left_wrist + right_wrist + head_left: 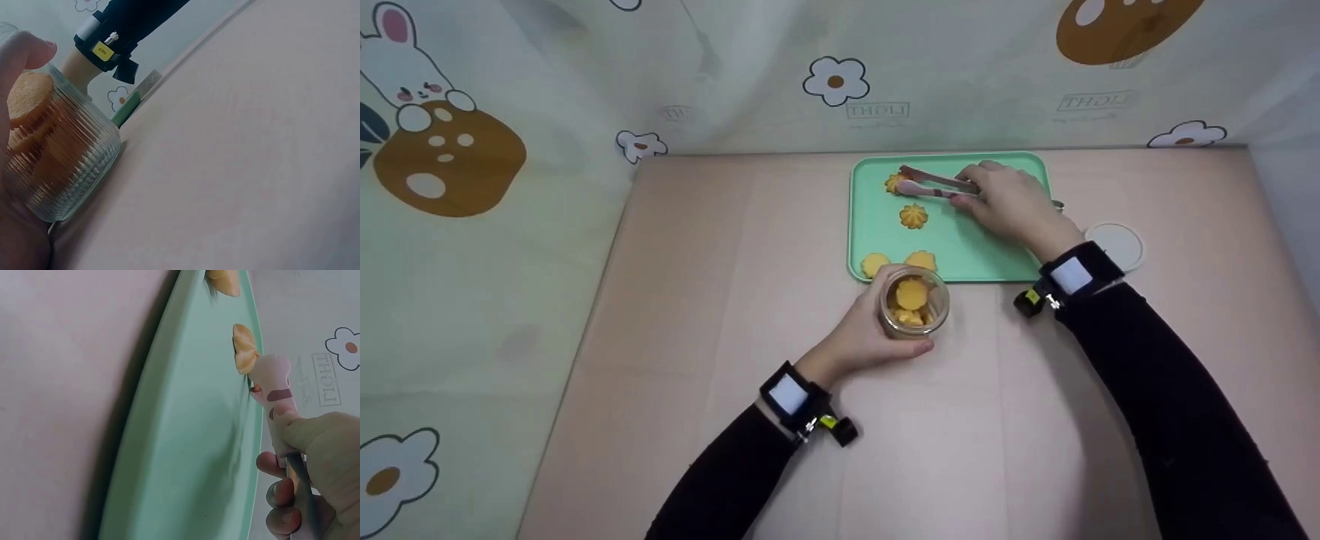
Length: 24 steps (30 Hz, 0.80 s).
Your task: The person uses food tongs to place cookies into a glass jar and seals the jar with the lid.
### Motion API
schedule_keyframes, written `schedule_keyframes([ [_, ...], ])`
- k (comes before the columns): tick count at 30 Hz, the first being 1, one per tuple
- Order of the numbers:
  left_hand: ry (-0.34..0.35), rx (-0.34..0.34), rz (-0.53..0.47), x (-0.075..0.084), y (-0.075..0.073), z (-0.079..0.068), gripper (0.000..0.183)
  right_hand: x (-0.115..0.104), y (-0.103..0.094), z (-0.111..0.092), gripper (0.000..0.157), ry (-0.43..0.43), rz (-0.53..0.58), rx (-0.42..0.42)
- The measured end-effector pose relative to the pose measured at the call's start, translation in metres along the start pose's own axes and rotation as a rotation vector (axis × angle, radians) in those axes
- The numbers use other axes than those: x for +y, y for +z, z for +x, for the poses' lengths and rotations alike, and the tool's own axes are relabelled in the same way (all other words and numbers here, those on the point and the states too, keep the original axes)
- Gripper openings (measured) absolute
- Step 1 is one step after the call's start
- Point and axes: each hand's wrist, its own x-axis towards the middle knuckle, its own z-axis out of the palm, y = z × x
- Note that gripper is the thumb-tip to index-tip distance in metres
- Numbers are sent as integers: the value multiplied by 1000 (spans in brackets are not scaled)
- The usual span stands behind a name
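Note:
My left hand grips a clear ribbed glass jar at the near edge of the green tray. Several golden cookies lie inside the jar, whose mouth faces up. My right hand holds a pair of tongs with pink tips over the tray's far side. The tips are at a ridged cookie near the back left; in the right wrist view they touch or nearly touch a cookie. Whether they pinch it I cannot tell.
Another ridged cookie sits mid-tray. Two more, a round cookie and a scalloped cookie, lie by the tray's near left edge. A round white lid rests on the table right of the tray. A patterned curtain hangs behind the table.

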Motion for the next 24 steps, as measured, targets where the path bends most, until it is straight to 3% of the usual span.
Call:
schedule_keyframes([
  [12, -1, -5, 6, -1, 1, 2, 93, -2, -9, -23, 40, 14, 18, 81],
  [16, -7, -2, 2, 1, 2, 1, 94, -5, -21, -36, 43, -2, 31, 95],
  [24, -3, -1, -14, 0, 1, 1, 95, -19, -61, -74, 38, -114, 28, 162],
])
